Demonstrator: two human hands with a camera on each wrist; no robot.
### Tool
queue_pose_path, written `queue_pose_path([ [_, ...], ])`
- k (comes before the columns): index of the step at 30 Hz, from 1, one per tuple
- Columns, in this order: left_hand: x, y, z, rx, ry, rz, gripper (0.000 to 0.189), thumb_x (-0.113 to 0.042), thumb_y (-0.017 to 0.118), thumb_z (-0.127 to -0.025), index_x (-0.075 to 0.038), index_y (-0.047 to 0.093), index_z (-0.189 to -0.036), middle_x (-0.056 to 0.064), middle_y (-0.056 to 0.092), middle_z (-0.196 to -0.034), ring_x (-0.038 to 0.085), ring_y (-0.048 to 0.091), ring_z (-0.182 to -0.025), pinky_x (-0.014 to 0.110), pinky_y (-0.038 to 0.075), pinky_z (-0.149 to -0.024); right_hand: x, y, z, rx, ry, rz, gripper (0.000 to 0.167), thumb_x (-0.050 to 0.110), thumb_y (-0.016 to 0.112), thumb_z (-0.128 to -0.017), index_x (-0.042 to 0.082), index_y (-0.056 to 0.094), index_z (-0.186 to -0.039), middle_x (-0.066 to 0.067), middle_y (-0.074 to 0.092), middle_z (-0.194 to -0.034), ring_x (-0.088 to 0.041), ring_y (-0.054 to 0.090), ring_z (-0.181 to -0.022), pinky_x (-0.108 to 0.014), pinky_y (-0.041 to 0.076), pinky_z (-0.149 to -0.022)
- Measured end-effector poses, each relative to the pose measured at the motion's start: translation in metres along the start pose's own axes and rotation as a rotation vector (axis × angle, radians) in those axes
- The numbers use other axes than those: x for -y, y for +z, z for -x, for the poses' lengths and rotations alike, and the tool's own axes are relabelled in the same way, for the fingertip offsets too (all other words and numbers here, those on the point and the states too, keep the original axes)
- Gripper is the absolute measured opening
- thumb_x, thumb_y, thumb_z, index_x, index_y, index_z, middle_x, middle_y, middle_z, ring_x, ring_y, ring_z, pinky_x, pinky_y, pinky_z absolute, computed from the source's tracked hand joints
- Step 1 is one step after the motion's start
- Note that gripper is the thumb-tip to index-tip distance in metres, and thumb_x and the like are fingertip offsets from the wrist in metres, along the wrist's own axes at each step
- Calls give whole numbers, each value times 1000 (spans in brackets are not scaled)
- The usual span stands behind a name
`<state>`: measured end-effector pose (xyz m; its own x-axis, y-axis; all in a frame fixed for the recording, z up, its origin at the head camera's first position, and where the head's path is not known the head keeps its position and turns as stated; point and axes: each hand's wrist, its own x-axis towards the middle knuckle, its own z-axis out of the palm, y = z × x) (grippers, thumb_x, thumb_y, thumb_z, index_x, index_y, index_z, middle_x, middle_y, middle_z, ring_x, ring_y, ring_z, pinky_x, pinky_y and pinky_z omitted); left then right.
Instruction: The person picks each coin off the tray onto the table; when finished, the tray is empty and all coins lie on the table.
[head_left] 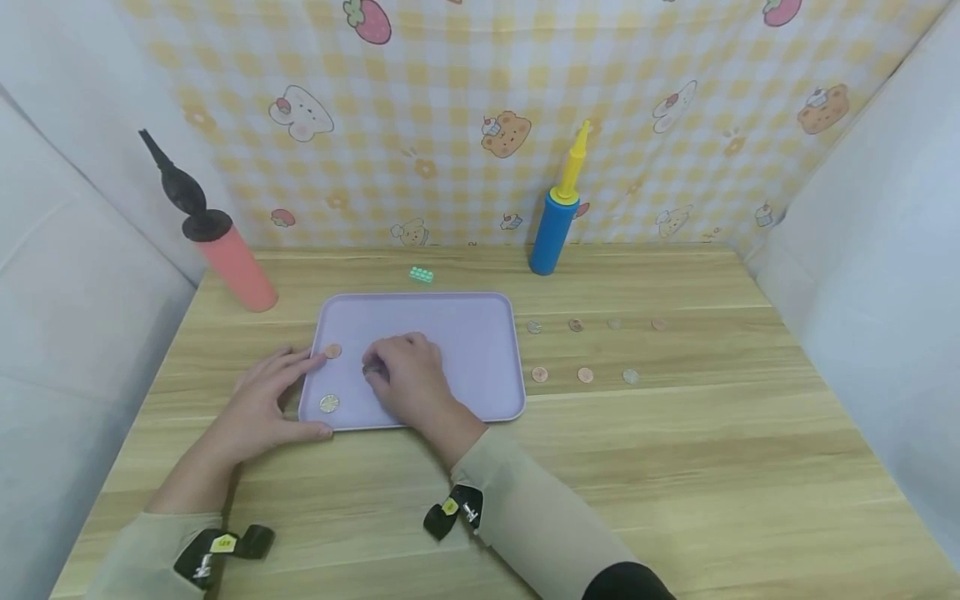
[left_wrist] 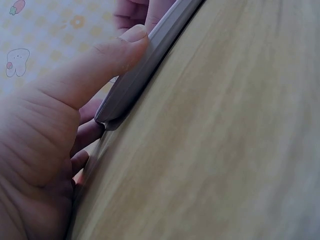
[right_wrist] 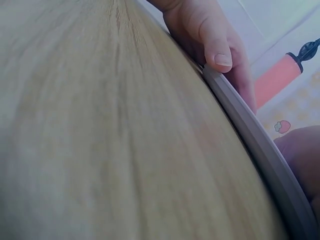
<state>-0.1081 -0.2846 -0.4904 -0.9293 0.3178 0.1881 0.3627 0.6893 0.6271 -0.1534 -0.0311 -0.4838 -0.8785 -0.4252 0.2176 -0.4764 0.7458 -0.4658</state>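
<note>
A lilac tray (head_left: pixel 480 350) lies on the wooden table. My left hand (head_left: pixel 262 404) spans its near-left corner, the thumb along the front rim and the index finger at the left rim, beside a copper coin (head_left: pixel 333 351). A silvery coin (head_left: pixel 329 403) lies inside the tray near that corner. Over the tray's left half, my right hand (head_left: pixel 408 379) pinches a dark-looking coin (head_left: pixel 370 369) between thumb and fingers; most of it is hidden. In the left wrist view, the left thumb (left_wrist: pixel 120 52) presses against the tray's side (left_wrist: pixel 135 75).
Several coins, such as a copper coin (head_left: pixel 585 376), lie in two rows right of the tray. Behind it sits a green toy brick (head_left: pixel 422 274). A pink hand pump (head_left: pixel 238 271) stands back left, a blue and yellow pump (head_left: pixel 553 233) against the checked cloth (head_left: pixel 450 92).
</note>
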Motion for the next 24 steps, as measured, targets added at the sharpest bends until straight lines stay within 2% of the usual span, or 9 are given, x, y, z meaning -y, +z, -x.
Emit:
queue_pose_path([
  [4, 0, 0, 0, -1, 1, -2, 106, -39, 103, -64, -10, 56, -155, 25, 50, -158, 60, 26, -150, 85, 13, -111, -2, -1, 2, -64, -115, -3, 14, 26, 79, -99, 28, 82, -111, 17, 79, -107, -12, 63, -106, -36, 47, -96],
  [7, 0, 0, 0, -1, 2, -6, 106, -39, 103, -64, -10, 56, -155, 25, 50, -158, 60, 26, -150, 85, 13, -111, -4, 0, 3, -91, -137, -13, 18, 24, 81, -95, 28, 84, -113, 16, 79, -107, -10, 64, -102, -33, 47, -93],
  [10, 0, 1, 0, 4, 2, -11, 108, -39, 103, -64, -10, 55, -156, 25, 49, -158, 60, 27, -149, 85, 12, -111, -6, 2, 2, -90, -102, -74, 26, 26, 87, -89, 27, 84, -115, 14, 80, -109, -8, 64, -100, -29, 47, -93],
  [14, -1, 0, 0, 17, -12, -14, 108, -40, 102, -65, -10, 53, -157, 26, 48, -159, 59, 26, -150, 84, 10, -113, -8, 2, 1, -101, -29, -239, 32, 25, 93, -83, 22, 84, -114, 10, 81, -109, -4, 65, -96, -21, 48, -90],
  [17, -3, -1, -1, 23, -25, -17, 107, -41, 102, -67, -10, 54, -157, 26, 48, -159, 59, 24, -151, 84, 10, -113, -8, 0, 1, -126, -8, -343, 32, 20, 93, -83, 18, 84, -114, 6, 81, -106, -3, 65, -92, -18, 49, -87],
  [24, -4, -1, 0, 25, -21, -26, 109, -41, 102, -66, -12, 53, -158, 27, 47, -159, 60, 24, -151, 84, 9, -113, -7, -2, 2, -141, -2, -414, 37, 15, 92, -85, 15, 82, -121, 2, 81, -109, -4, 67, -92, -19, 51, -87],
])
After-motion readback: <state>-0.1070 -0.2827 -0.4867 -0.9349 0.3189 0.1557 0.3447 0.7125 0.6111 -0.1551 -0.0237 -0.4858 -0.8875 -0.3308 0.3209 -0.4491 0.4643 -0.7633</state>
